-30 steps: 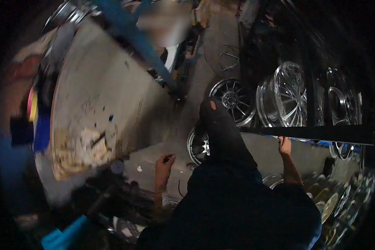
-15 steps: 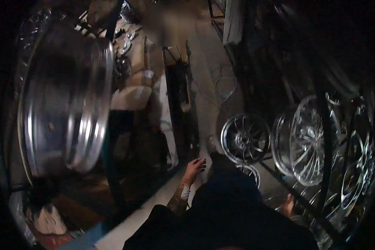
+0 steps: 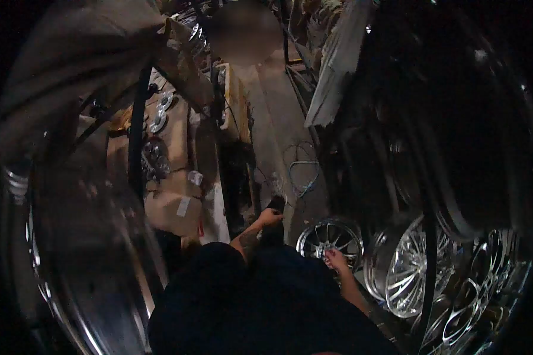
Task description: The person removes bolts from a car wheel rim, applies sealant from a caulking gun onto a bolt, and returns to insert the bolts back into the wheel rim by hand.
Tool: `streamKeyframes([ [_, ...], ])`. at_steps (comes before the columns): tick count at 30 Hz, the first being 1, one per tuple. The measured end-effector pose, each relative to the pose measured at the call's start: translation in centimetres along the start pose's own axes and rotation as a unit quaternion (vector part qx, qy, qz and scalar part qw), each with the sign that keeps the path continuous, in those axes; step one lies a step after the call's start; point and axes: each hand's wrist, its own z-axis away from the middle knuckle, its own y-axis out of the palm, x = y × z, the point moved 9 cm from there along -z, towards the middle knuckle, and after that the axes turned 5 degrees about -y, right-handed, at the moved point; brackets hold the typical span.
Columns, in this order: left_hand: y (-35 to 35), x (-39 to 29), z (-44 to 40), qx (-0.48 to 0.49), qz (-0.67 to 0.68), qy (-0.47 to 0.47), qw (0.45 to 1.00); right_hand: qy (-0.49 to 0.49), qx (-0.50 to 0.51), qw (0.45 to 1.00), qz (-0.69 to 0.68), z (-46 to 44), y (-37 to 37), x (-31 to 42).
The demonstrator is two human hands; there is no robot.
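Observation:
My left hand (image 3: 270,216) hangs in front of my body above the walkway, its fingers loosely apart and nothing visible in them. My right hand (image 3: 336,260) appears over a multi-spoke alloy wheel (image 3: 347,236) lying near the floor. Its fingers look loosely bent and hold nothing I can see. Whether that hand touches the wheel, I cannot tell. To the right of it stands another bright spoked wheel (image 3: 405,278).
A narrow concrete walkway (image 3: 272,118) runs ahead between racks. Cardboard boxes (image 3: 175,207) line the left, and a large wheel barrel (image 3: 95,248) is close by. A light blue looped cord (image 3: 305,183) lies on the floor. More rims (image 3: 465,307) crowd the right.
My view has moved forward along the walkway. The large wheel at left is now nearer and lower. My right hand has come up and forward, over the floor wheel.

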Motion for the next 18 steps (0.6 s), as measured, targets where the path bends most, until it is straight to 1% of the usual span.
streamKeyframes([
  [1, -0.3, -1.2, -2.8, 0.015, 0.032, 0.031, 0.999, -0.057, -0.041, 0.995, 0.076, -2.6, -1.7, 3.7],
  [2, -0.8, -2.4, -5.2, 0.059, 0.112, 0.051, 0.991, -0.116, -0.083, 0.978, 0.151, -5.3, -3.0, 8.2],
  [3, -2.4, -3.1, -7.7, 0.073, 0.118, 0.056, 0.989, -0.180, -0.128, 0.950, 0.221, -8.3, -4.0, 14.1],
  [4, -4.4, -3.8, -9.5, 0.070, 0.087, 0.045, 0.993, -0.195, -0.147, 0.949, 0.200, -10.3, -4.5, 20.1],
  [6, -9.8, -5.4, -13.3, 0.064, 0.033, 0.037, 0.997, -0.217, -0.183, 0.946, 0.158, -11.5, -4.1, 32.9],
  [9, -20.1, -9.9, -19.4, 0.040, -0.024, 0.059, 0.997, -0.283, -0.088, 0.932, 0.209, -16.3, -1.0, 49.3],
  [11, -27.7, -14.2, -21.7, 0.002, -0.067, 0.065, 0.996, -0.297, -0.045, 0.934, 0.192, -17.2, -1.5, 57.5],
  [12, -31.9, -17.1, -22.0, -0.024, -0.078, 0.049, 0.995, -0.310, -0.028, 0.934, 0.174, -18.4, -1.2, 61.2],
  [14, -39.7, -22.2, -23.0, -0.075, -0.098, 0.016, 0.992, -0.315, -0.049, 0.934, 0.163, -22.4, -3.0, 66.0],
  [15, -41.8, -22.2, -25.4, -0.065, -0.017, 0.032, 0.997, -0.313, -0.059, 0.934, 0.161, -24.2, -3.2, 68.0],
  [16, -43.4, -21.0, -28.7, -0.055, 0.062, 0.045, 0.996, -0.299, -0.062, 0.934, 0.184, -24.5, -3.6, 71.1],
  [17, -45.9, -21.2, -31.5, -0.047, 0.142, 0.061, 0.987, -0.287, -0.065, 0.933, 0.209, -24.6, -4.5, 75.1],
  [18, -48.9, -25.7, -29.2, -0.068, 0.073, 0.026, 0.995, -0.285, -0.059, 0.932, 0.216, -26.5, -4.5, 77.8],
])
